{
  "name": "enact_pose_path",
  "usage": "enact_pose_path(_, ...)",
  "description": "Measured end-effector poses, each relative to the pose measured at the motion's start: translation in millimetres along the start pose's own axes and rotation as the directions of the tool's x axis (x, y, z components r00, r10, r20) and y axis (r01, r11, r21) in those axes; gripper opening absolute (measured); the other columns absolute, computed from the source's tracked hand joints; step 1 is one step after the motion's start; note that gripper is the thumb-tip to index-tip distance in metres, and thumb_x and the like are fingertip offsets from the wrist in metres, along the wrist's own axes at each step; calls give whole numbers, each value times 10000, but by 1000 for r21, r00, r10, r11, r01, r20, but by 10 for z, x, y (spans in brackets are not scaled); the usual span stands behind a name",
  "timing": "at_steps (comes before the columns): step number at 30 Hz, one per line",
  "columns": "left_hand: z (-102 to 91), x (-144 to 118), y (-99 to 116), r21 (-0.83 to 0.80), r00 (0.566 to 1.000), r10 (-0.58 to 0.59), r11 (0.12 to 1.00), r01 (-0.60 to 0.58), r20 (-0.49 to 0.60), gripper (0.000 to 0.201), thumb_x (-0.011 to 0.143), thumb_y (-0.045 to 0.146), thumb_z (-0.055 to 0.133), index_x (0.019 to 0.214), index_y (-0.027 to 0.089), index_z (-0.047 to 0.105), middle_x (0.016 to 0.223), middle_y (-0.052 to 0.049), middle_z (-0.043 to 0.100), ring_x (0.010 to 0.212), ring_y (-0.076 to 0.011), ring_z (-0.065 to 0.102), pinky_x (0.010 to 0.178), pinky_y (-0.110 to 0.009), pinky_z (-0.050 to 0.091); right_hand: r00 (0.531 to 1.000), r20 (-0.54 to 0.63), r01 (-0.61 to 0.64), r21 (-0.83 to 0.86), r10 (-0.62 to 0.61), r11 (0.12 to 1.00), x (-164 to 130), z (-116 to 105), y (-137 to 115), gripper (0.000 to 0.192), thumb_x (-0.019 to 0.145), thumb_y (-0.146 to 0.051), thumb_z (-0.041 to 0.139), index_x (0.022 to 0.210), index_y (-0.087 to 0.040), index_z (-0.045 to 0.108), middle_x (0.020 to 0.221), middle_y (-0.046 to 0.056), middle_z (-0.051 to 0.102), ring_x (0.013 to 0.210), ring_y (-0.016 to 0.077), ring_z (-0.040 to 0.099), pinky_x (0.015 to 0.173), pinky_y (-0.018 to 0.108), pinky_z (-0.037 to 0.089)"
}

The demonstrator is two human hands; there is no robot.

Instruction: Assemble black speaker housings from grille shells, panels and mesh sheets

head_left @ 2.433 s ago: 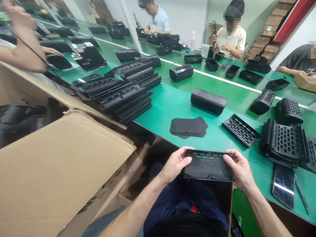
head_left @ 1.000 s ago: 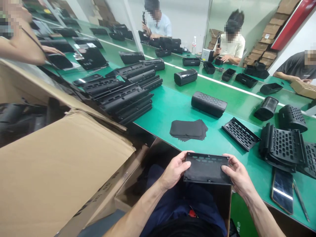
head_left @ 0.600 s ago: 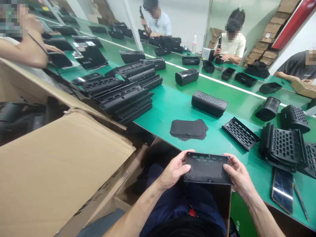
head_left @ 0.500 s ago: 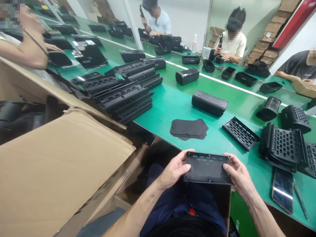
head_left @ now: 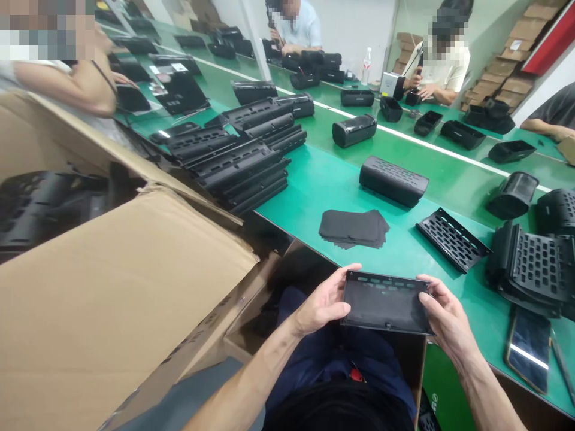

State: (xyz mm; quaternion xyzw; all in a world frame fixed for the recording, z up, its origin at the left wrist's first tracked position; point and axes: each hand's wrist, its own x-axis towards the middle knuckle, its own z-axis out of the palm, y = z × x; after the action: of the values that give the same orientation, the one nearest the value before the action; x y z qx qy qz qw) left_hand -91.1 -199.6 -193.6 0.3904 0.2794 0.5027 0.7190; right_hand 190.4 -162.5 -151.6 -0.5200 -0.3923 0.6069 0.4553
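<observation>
Between my two hands, above my lap at the table's front edge, I hold a black plastic grille panel with its inner side up. A dark sheet lies inside it and covers most of its slots; one band of slots shows along the far edge. My left hand grips the left end, thumb on the inner face. My right hand grips the right end the same way. Just beyond lies a stack of black sheets. To its right rests another slotted panel with open holes.
Stacked black panels lie left on the green table. A large cardboard box stands at my left. Black housings, more grille panels and a phone are at right. Co-workers sit around the table.
The view has shifted a little, so the table things appear farther right or lower. Both hands keep hold of the panel, with the left thumb still on its inner face near the left edge.
</observation>
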Motion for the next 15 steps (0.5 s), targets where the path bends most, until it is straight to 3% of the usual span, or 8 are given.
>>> enact_pose_path(4, 30, -42, 29, -13, 1000, 27, 1000, -27, 13, 740, 829, 282, 815, 1507, 295, 518, 1289, -76, 640, 1153, -221, 610, 988, -315, 488, 999, 0, -49, 59, 49, 997, -21, 13, -3, 492, 674, -488, 966, 1082, -280, 787, 913, -4, 640, 801, 155, 602, 715, 244, 524)
enact_pose_path(7, 54, -84, 51, -12, 999, 49, 999, -49, 12, 693, 857, 274, 793, 1498, 310, 532, 1328, -79, 640, 1172, -226, 616, 1005, -322, 487, 997, 1, -71, 136, 72, 988, -45, 42, -8, 442, 635, -452, 998, 969, -266, 778, 973, 0, 692, 835, 148, 630, 755, 232, 536)
enact_pose_path(10, 73, -113, 66, 8, 997, 76, 997, -76, 3, 669, 859, 265, 792, 1483, 304, 555, 1328, -85, 644, 1171, -233, 620, 1011, -328, 485, 995, 12, -98, 177, 98, 979, -67, 69, -12, 409, 622, -421, 1015, 895, -257, 758, 931, -17, 710, 809, 123, 643, 750, 202, 537)
enact_pose_path(15, 113, -117, 97, -25, 997, 80, 996, -80, 10, 656, 848, 258, 804, 1463, 322, 583, 1308, -66, 664, 1190, -232, 623, 1022, -322, 480, 991, 45, -135, 165, 129, 977, -85, 81, -20, 426, 629, -426, 1013, 922, -257, 755, 855, -20, 733, 725, 122, 659, 678, 202, 545)
